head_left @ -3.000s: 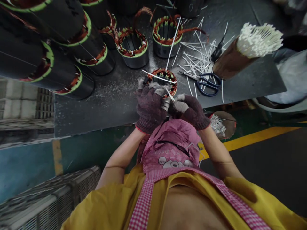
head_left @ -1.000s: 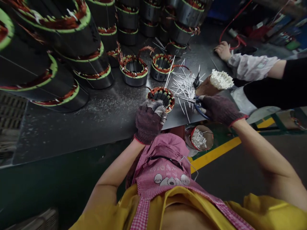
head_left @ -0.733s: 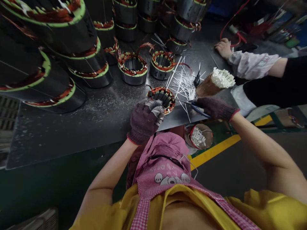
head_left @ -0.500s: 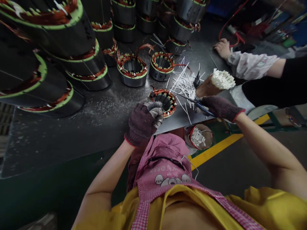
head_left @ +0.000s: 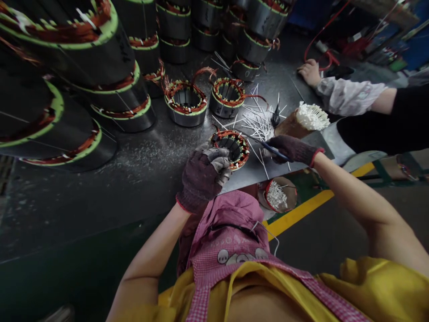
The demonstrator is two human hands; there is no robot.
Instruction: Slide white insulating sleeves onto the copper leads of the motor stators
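Gloved fingers of the left hand (head_left: 203, 179) curl over the copper-wound stator's (head_left: 244, 148) near-left rim; farther right, the right hand (head_left: 292, 149) grips scissors (head_left: 274, 150), blades slanting left and away toward its far-right rim.

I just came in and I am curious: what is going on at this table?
The person's gloved left hand holds the nearest copper-wound ring. The gloved right hand holds blue-handled scissors, blades pointing toward that ring; whether they touch it is unclear. Loose white strips lie beside a brown holder of white-tipped sticks. More wound rings stand behind, and another person's bare hand rests on the table.
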